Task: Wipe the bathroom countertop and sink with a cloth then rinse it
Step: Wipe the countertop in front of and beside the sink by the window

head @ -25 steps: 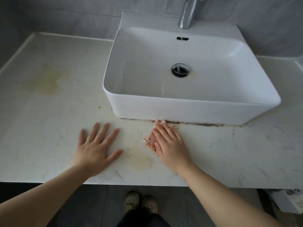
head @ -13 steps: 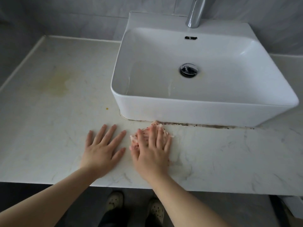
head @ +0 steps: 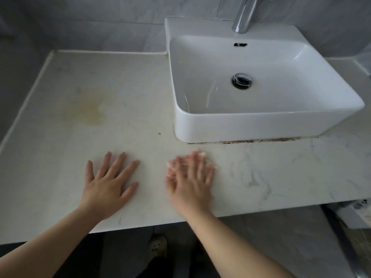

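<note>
My right hand (head: 190, 177), blurred by motion, presses flat on a small pinkish cloth (head: 200, 154) on the pale marble countertop (head: 271, 173), just in front of the sink's left corner. Only the cloth's edges show past my fingertips. My left hand (head: 109, 182) rests flat on the counter with fingers spread, a short gap to the left of the right hand. The white rectangular sink (head: 261, 125) stands on the counter behind, with a chrome drain plug (head: 242, 80) in its basin.
A chrome tap (head: 244, 15) rises behind the sink. A yellowish stain (head: 91, 111) and a small orange spot (head: 159, 134) mark the counter on the left. Dark grime (head: 261, 140) lines the sink's base. Grey tiled walls close the back and left. My shoes (head: 157, 247) show below the counter edge.
My right hand slid the cloth leftward along the counter front, then back slightly right, and is now blurred in motion. The left hand stayed flat in place. The view shifted left.
</note>
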Available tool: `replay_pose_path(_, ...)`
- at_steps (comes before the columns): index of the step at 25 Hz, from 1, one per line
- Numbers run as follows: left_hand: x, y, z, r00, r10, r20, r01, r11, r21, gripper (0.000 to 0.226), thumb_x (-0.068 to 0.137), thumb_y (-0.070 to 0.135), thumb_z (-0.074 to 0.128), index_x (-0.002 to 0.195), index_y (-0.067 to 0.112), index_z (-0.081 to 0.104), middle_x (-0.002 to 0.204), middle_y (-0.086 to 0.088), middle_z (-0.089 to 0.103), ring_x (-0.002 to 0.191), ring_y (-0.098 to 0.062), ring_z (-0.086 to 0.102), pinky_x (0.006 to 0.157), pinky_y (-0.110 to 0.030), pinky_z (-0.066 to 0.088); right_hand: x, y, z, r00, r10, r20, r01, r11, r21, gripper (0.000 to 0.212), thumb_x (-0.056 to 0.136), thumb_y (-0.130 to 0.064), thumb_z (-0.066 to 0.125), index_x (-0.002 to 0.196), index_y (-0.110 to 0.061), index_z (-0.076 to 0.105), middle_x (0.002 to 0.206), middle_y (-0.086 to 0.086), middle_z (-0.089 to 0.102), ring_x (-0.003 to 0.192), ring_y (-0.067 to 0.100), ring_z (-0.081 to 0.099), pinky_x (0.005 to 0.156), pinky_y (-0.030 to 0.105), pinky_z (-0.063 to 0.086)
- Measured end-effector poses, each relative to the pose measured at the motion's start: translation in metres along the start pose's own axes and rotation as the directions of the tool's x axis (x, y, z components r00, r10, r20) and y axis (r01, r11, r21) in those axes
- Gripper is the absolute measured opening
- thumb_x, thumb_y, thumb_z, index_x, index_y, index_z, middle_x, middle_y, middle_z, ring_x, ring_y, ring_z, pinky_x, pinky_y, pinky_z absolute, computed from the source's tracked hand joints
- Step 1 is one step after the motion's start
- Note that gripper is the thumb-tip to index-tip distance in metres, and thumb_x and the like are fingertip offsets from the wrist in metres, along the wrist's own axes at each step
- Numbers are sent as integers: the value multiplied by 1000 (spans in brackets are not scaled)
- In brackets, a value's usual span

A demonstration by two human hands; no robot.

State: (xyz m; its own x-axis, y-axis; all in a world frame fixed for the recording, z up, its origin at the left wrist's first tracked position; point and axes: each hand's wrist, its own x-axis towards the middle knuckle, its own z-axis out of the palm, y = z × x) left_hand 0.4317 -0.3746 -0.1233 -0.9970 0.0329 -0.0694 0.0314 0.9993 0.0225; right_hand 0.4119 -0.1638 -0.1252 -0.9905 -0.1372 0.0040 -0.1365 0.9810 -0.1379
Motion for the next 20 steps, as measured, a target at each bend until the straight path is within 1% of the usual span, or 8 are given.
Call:
replay_pose_path(3, -6, -20, 0, 999, -34, 32, 34, 999, -14, 71, 78, 71, 3, 143, 45, 9, 156, 6, 12, 143, -22, -2, 110, -51, -6, 11, 16, -2, 987, -117, 107, 122, 992, -39, 66, 87, -56, 10, 145, -30, 27, 157, 9, 13, 144, 34, 7, 114, 52, -3)
replay_pose_path(5, -11, -29, 3, 999, -32, 16, 32, 999, -18, 73, 78, 74, -3, 143, 44, 8, 156, 5, 13, 143, -23, 1, 111, -53, 0, 19, 64, -8, 983, 165, 76, -161, 985, -54, 64, 89, -56, 5, 147, -31, 17, 159, 4, 4, 145, 28, -3, 115, 49, -5)
replay_pose_path(7, -14, -31, 7, 1000, -14, 14, 14, 1000, -12, 73, 79, 73, -7, 143, 43, 7, 155, 3, 15, 143, -23, 2, 111, -53, 1, 23, 89, -19, 867, 496, 49, -496, 868, -13, 60, 94, -52, 14, 149, -28, 13, 159, 7, 0, 145, 28, -5, 115, 52, -2)
replay_pose_path(9, -13, -31, 8, 1000, 0, 7, 0, 1000, -7, 72, 81, 72, -5, 144, 42, 10, 154, 2, 19, 143, -25, 7, 110, -52, 2, 31, 54, -14, 818, 575, 35, -576, 818, 15, 59, 94, -49, 15, 149, -25, 17, 158, 11, 1, 144, 33, -5, 115, 53, -4)
replay_pose_path(12, -12, -30, 9, 1000, 4, -6, -4, 1000, -3, 70, 83, 70, -2, 144, 40, 14, 153, 0, 22, 142, -27, 12, 109, -52, 2, 22, -47, 9, 987, 158, -22, -157, 986, 50, 63, 89, -47, 15, 142, -23, 38, 153, 16, 25, 142, 39, 15, 112, 53, 0)
replay_pose_path(15, -12, -32, 10, 1000, 6, -12, -6, 1000, -3, 70, 83, 70, -3, 145, 40, 11, 154, 1, 20, 142, -26, 9, 109, -50, -1, 18, -52, 14, 976, -219, -14, 219, 976, -2, 54, 91, -47, 26, 133, -24, 50, 144, 11, 43, 136, 36, 34, 110, 52, 14)
replay_pose_path(18, -12, -31, 10, 1000, 10, -15, -10, 1000, 8, 67, 85, 68, 2, 144, 40, 15, 153, 1, 24, 142, -27, 13, 109, -51, 1, 29, 36, 4, 984, 179, -14, -180, 982, -52, 58, 94, -50, 12, 143, -27, 31, 155, 6, 21, 144, 30, 13, 116, 49, 7)
replay_pose_path(20, -12, -31, 10, 1000, 9, -14, -9, 1000, 12, 66, 85, 68, 5, 144, 40, 15, 153, 0, 25, 142, -27, 13, 109, -52, 1, 36, 68, -9, 851, 524, -36, -524, 852, 14, 55, 98, -45, 16, 148, -24, 22, 158, 9, 10, 144, 31, 4, 116, 50, 3)
